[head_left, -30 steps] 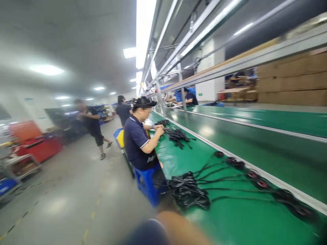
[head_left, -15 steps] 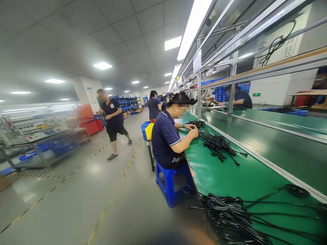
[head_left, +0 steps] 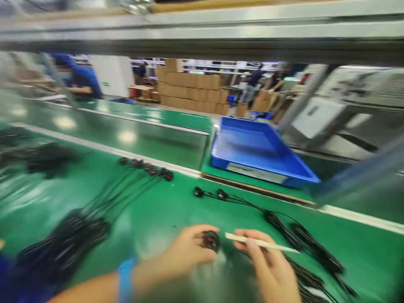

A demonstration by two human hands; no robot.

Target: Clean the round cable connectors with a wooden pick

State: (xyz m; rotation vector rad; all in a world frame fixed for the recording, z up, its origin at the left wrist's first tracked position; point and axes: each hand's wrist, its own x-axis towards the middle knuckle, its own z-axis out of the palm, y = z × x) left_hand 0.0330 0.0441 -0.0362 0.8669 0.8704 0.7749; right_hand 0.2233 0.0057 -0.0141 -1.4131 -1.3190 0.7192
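Note:
My left hand (head_left: 186, 250), with a blue band on the wrist, is closed around a small round black part (head_left: 211, 241) with a hollow face. Close by on the right, my right hand (head_left: 273, 267) pinches a thin pale stick (head_left: 261, 243), whose left end points at the black part without touching it. Black cable bundles (head_left: 318, 248) lie beside and beyond my right hand. Two round black cable ends (head_left: 198, 192) rest on the green bench ahead of my hands. Motion blur hides fine detail of the part.
A large cable bundle (head_left: 63, 244) lies at left, its round ends (head_left: 151, 169) near the white bench strip. A blue tray (head_left: 252, 143) stands behind that strip. A metal shelf beam (head_left: 202, 31) crosses above. A person (head_left: 75, 80) sits across the bench at far left.
The view has swung right and down, from the aisle and a seated co-worker to the bench before me. Both my hands now show, holding the black part and the stick.

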